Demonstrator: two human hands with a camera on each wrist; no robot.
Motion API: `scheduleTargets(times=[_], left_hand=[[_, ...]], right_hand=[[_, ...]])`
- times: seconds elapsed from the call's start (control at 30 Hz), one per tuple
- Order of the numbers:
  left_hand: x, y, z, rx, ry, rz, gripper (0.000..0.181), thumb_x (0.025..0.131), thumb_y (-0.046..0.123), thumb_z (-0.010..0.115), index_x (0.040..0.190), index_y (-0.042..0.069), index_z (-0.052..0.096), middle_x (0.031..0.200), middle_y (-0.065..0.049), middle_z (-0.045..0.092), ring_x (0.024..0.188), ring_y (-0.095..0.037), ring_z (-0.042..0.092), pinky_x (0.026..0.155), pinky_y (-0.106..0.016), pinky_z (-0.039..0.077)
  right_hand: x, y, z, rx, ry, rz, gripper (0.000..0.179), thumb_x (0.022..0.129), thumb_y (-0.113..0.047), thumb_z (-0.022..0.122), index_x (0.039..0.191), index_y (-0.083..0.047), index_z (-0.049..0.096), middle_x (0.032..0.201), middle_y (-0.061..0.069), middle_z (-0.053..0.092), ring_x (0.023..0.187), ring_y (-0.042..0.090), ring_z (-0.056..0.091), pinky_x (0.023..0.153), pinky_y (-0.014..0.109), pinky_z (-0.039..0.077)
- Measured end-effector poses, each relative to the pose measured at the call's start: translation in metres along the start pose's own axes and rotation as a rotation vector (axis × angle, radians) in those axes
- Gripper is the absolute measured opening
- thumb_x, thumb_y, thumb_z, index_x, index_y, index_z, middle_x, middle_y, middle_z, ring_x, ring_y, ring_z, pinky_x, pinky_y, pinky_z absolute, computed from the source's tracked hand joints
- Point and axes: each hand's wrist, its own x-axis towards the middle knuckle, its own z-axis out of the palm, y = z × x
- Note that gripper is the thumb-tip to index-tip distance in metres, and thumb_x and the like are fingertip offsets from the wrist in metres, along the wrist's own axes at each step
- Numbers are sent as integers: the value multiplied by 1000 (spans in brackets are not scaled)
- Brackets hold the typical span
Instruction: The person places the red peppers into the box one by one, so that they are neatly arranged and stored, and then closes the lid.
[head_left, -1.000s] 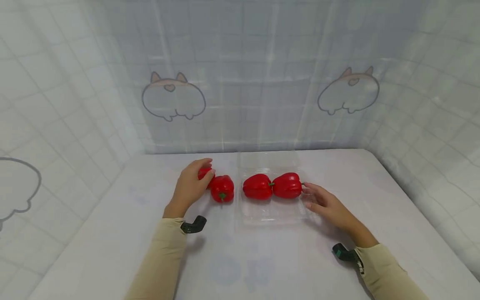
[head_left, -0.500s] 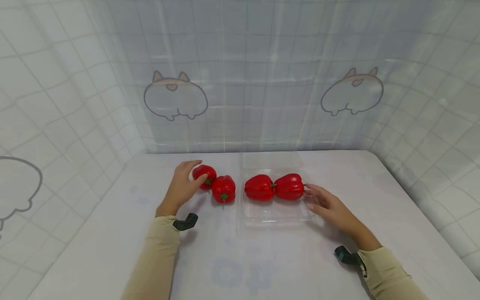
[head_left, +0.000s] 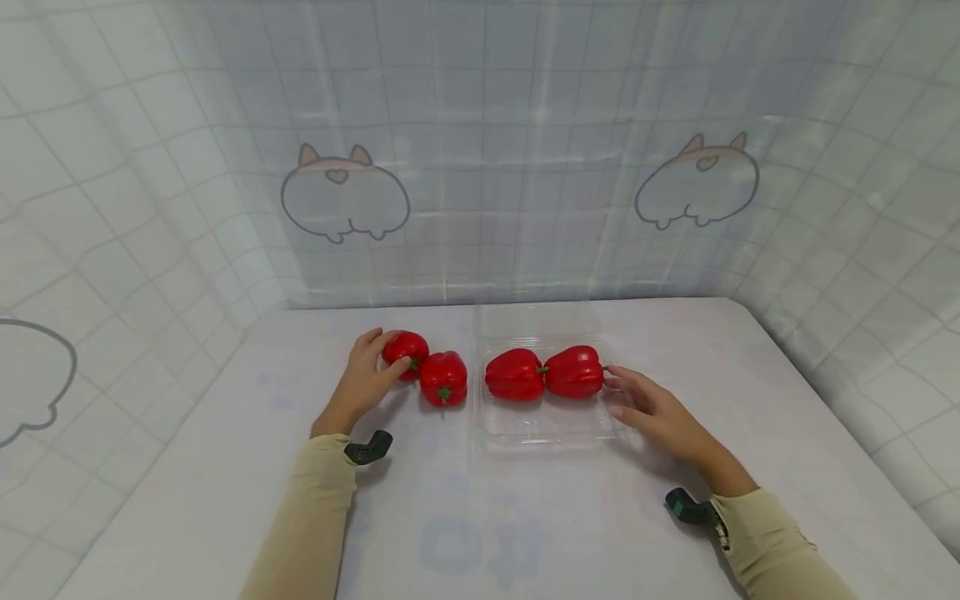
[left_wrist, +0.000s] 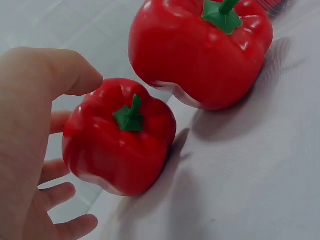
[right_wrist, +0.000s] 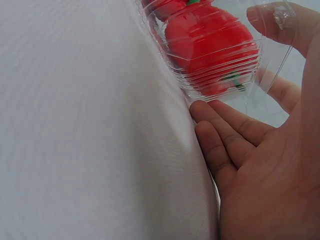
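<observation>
Left hand point(head_left: 360, 379): released, fingers loosely parted about the far-left pepper point(head_left: 405, 344), thumb over its near side; firm contact uncertain. Right hand point(head_left: 651, 408): likewise relaxed, fingers extended at the right side of the clear container point(head_left: 555, 421), thumb spread apart and partly behind clear plastic in the right wrist view. At each wrist, a dark curved device point(head_left: 368, 448) at the cuff of a beige sleeve point(head_left: 303, 517).

Just beside the far-left pepper, nearer the person: a second loose pepper point(head_left: 442, 375), red with green stem facing forward. Inside the container, end to end and lying on their sides: the left boxed pepper point(head_left: 514, 374) and the right boxed pepper point(head_left: 574, 372), both stems pointing right. Behind them, a transparent lid point(head_left: 536, 319) folded back flat toward the rear edge.

Beneath all, a white tabletop point(head_left: 600, 517), finely woven in the wrist views, with rounded far corners, soft shadows under hands and peppers, and faint blue-grey marks point(head_left: 450, 546) in the foreground.

Around the table on three sides: pale grid-patterned sheeting point(head_left: 480, 167), glossy and vertically creased at the back, rippled at the sides. On the back sheet, two outlined animal rears point(head_left: 345, 200) with pointed ears and a heart; at far left, part of another outline point(head_left: 71, 367).
</observation>
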Motion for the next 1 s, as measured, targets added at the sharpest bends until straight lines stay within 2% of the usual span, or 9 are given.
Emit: scheduleTargets(times=[0.13,0.3,0.5,0.63,1.0], left_hand=[[0,-2,2,-30,-3,-12,60,98,33,60,152,13,42,161,-21,19,145,-43,22,106,-66,35],[1,-4,4,-51,4,9,62,97,28,62,152,11,40,160,-21,21,144,-42,27,108,-59,38],[0,-6,5,-47,35,41,57,97,22,63,150,11,44,155,-19,32,139,-38,36,107,-55,41],[0,-7,5,-49,48,55,56,97,22,64,149,12,44,152,-17,36,137,-35,38,105,-54,43],[0,-7,6,-54,70,15,59,95,24,67,148,11,45,148,-19,36,133,-36,40,102,-51,47]], right_hand=[[0,0,0,12,-4,2,64,96,-17,67,154,-18,37,144,17,51,127,37,55,93,30,54],[0,1,-1,7,-5,-18,63,97,-17,66,154,-16,37,143,19,52,126,39,55,92,29,54],[1,2,0,20,-9,-23,62,97,-16,65,153,-16,38,143,19,52,126,38,55,92,25,52],[1,2,-1,2,-4,-15,63,97,-16,66,153,-16,38,143,18,52,127,38,55,92,27,53],[0,1,0,6,2,-1,63,96,-21,67,153,-19,39,143,16,53,127,36,55,93,28,52]])
